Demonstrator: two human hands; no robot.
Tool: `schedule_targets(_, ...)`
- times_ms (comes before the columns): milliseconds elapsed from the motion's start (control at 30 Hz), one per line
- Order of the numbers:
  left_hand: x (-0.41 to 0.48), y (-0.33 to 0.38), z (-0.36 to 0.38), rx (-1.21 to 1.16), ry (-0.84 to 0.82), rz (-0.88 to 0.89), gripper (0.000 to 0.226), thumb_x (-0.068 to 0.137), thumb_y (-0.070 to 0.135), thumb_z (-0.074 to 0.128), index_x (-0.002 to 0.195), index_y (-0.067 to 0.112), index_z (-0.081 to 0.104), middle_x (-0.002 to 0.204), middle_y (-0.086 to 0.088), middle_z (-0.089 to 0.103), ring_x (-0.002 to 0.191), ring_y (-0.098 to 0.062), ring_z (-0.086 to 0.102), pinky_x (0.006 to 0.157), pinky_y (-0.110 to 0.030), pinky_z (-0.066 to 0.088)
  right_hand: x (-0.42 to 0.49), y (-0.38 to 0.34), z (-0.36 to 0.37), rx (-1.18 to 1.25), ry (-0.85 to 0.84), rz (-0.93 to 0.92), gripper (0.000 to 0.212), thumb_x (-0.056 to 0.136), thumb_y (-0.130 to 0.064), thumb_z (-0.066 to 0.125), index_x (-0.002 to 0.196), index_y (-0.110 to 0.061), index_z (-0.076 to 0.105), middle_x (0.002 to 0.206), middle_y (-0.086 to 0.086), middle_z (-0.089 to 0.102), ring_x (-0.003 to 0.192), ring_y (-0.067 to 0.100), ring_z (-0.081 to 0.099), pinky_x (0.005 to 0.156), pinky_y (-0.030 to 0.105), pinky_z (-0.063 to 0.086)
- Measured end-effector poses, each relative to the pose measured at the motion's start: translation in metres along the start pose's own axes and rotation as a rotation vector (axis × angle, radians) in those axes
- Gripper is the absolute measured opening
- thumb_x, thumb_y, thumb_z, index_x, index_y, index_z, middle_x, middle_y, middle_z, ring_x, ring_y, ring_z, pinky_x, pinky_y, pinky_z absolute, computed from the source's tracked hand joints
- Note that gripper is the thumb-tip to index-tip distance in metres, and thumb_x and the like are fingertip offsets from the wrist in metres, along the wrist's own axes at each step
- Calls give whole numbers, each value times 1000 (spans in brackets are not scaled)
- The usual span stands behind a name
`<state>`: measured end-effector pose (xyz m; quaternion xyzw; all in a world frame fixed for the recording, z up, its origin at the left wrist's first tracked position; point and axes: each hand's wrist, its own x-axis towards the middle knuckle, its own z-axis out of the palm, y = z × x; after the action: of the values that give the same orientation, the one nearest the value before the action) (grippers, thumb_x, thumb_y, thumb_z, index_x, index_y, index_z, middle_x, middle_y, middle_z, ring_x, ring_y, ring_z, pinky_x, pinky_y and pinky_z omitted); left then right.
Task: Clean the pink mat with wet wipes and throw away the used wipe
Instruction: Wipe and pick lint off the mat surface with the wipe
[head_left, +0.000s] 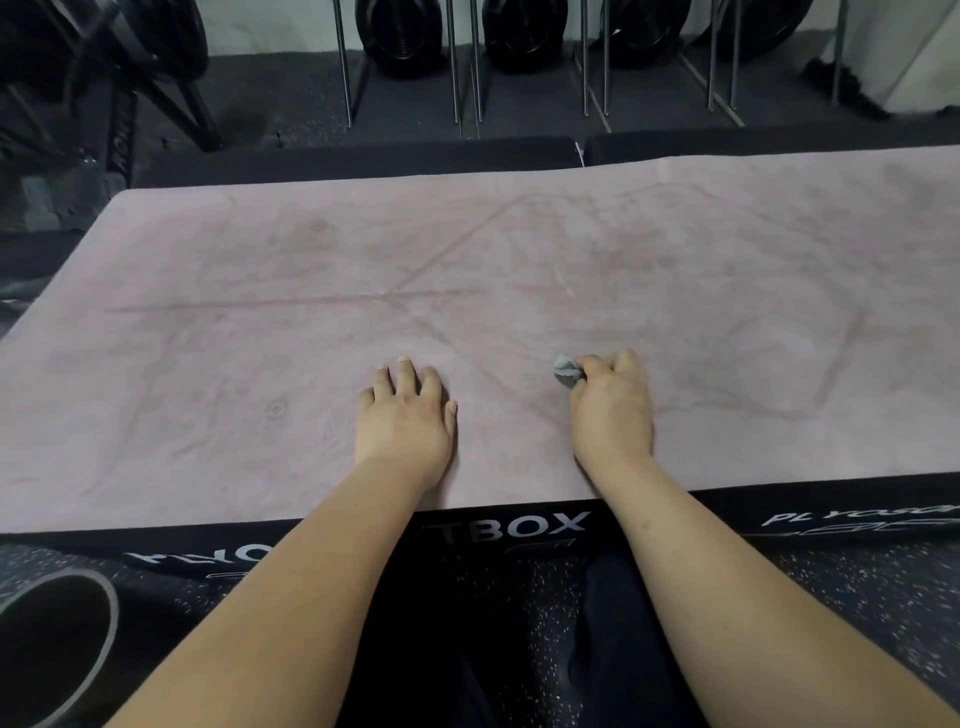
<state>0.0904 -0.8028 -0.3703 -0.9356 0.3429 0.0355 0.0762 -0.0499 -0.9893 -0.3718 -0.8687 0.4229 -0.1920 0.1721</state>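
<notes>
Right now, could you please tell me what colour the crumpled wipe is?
Grey wipe, gripped by the right hand; head view.

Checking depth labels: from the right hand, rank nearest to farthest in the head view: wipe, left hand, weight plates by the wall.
1. wipe, pinched in the right hand itself.
2. left hand, resting on the pink mat to its left.
3. weight plates, beyond the mat's far edge.

A stained pink mat (519, 270) lies flat on black boxes, a crumpled grey wipe (566, 372) on its near part
</notes>
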Motion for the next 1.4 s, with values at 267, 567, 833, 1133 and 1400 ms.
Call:
schedule_targets(267, 1, 0, 2, 5, 15, 11, 64, 107, 52, 20, 156, 13, 28, 167, -20, 25, 150, -44, 27, 113, -51, 36, 8, -20, 14, -69, 14, 16, 16, 95, -19, 64, 101, -8, 73, 101, 10, 54, 95, 30, 52, 76, 37, 47)
schedule_targets(567, 3, -3, 5, -22, 50, 10, 63, 103, 52, 22, 151, 13, 36, 166, -19, 29, 149, -41, 33, 111, -49, 38, -11, -103, 37, 2, -248, -431, 14, 88, -18, 69, 101, -18, 72, 95, 5, 55, 90, 27, 58, 71, 33, 46)
schedule_targets(833, 2, -8, 4, -68, 115, 21, 55, 104, 49, 26, 142, 15, 47, 158, -14, 42, 139, -39, 42, 104, -49, 43, 32, -55, 20, -130, -179, -399, 16, 89, -16, 64, 101, -7, 69, 99, 17, 56, 87, 37, 61, 67, 38, 44)
schedule_targets(1133, 15, -14, 1, -283, 392, -87, 37, 101, 33, 39, 113, 13, 68, 115, -11, 63, 102, -36, 55, 84, -47, 44, 62, -2, 8, -147, -25, -2, 17, 90, -6, 58, 101, -5, 71, 102, 21, 58, 90, 39, 62, 75, 39, 50)
schedule_targets(1400, 24, -35, 9, -480, 449, -140, 29, 96, 29, 50, 115, 18, 68, 110, -8, 63, 100, -34, 57, 82, -46, 46, -6, -132, 64, 133, -329, -483, 19, 91, -15, 58, 105, -18, 70, 99, 5, 57, 91, 28, 60, 76, 37, 52)
